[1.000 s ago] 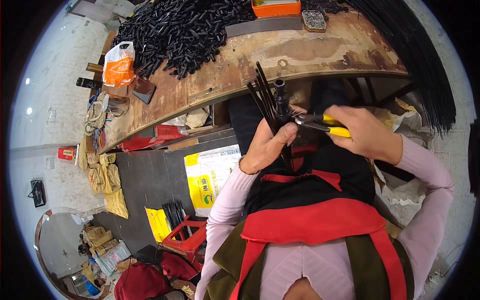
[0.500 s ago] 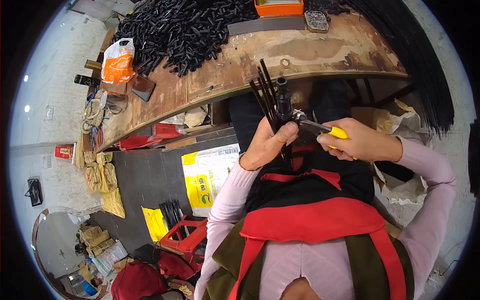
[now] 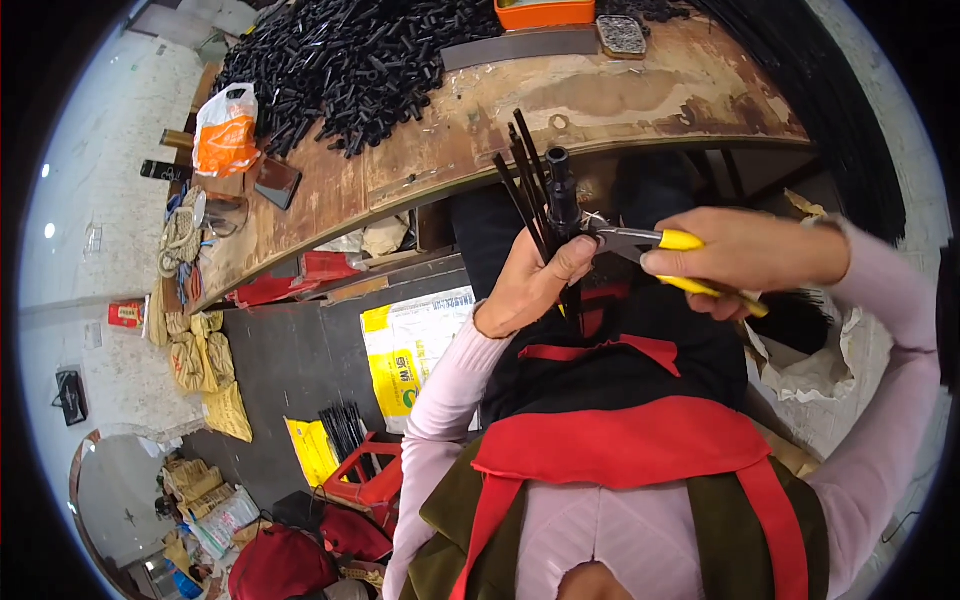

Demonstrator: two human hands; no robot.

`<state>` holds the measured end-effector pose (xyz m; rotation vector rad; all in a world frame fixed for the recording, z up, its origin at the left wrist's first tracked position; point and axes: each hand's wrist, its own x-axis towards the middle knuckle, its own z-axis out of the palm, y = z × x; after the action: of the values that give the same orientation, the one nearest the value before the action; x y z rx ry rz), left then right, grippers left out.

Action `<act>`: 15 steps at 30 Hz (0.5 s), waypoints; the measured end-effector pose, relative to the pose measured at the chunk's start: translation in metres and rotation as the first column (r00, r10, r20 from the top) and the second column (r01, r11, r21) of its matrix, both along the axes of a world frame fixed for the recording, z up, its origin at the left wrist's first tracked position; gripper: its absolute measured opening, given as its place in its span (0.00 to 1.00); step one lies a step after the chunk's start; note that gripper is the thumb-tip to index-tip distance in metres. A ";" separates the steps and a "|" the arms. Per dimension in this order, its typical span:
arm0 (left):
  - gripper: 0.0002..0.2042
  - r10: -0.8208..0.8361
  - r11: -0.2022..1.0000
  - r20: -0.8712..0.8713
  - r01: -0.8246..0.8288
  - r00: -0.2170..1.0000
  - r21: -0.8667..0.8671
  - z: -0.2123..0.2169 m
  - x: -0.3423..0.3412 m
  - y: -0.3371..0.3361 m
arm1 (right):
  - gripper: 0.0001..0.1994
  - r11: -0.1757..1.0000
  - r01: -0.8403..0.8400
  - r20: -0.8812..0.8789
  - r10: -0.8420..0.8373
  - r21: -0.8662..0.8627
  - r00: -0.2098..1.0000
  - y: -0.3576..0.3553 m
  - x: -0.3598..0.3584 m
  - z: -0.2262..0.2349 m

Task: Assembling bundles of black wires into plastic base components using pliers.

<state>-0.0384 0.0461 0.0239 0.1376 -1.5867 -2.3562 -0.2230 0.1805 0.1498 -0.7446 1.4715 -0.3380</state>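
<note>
My left hand is closed around several thin black rods and a black tubular fitting with an open round end. The fitting points up toward the table edge, and my left thumb lies across its lower part. My right hand grips pliers with yellow handles. Their metal jaws reach the side of the fitting near my left thumb. Small pale, shiny bits show at the jaw tips, too small to make out. My left palm and fingers hide the lower part of the fitting.
On the wooden table lies a heap of black tubular pieces. An orange tray, a tin of small metal bits, a phone and a plastic bag are there too. A red stool stands at lower left.
My right hand has shifted right and slightly up, and its wrist has turned. The pliers' yellow handles show more and look farther apart. My left hand keeps its grip.
</note>
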 end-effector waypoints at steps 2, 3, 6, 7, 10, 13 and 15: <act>0.12 0.059 0.997 0.035 -0.057 0.998 -0.060 0.000 -0.003 0.007 | 0.20 0.992 -0.072 -0.091 0.082 0.105 0.992 -0.010 -0.005 0.016; 0.12 0.053 0.997 0.038 -0.050 0.998 -0.061 0.001 -0.002 0.010 | 0.20 0.992 -0.066 -0.088 0.076 0.104 0.993 -0.014 -0.003 0.018; 0.11 0.224 0.967 0.072 -0.212 0.972 -0.140 0.000 0.000 0.008 | 0.20 0.985 -0.169 -0.220 0.162 -0.014 0.962 -0.022 -0.001 0.018; 0.11 0.232 0.966 0.086 -0.219 0.969 -0.138 -0.008 0.005 0.002 | 0.20 0.983 -0.182 -0.227 0.173 -0.017 0.958 -0.022 0.002 0.009; 0.11 0.225 0.972 0.073 -0.218 0.972 -0.090 -0.008 0.005 -0.004 | 0.17 0.910 -0.121 -0.126 0.077 -0.396 0.989 -0.009 0.001 -0.046; 0.11 0.229 0.973 0.017 -0.229 0.973 0.001 -0.005 0.005 -0.003 | 0.19 0.647 -0.321 -0.500 -0.108 -0.692 0.859 0.006 0.014 -0.065; 0.11 0.252 0.967 -0.011 -0.251 0.968 0.044 -0.006 0.006 0.000 | 0.22 0.608 -0.378 -0.584 -0.179 -0.698 0.791 0.009 0.014 -0.068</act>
<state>-0.0320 0.0461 0.0178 0.3088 -1.4195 -2.1883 -0.2091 0.1893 0.0821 -1.8162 1.8647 -0.7410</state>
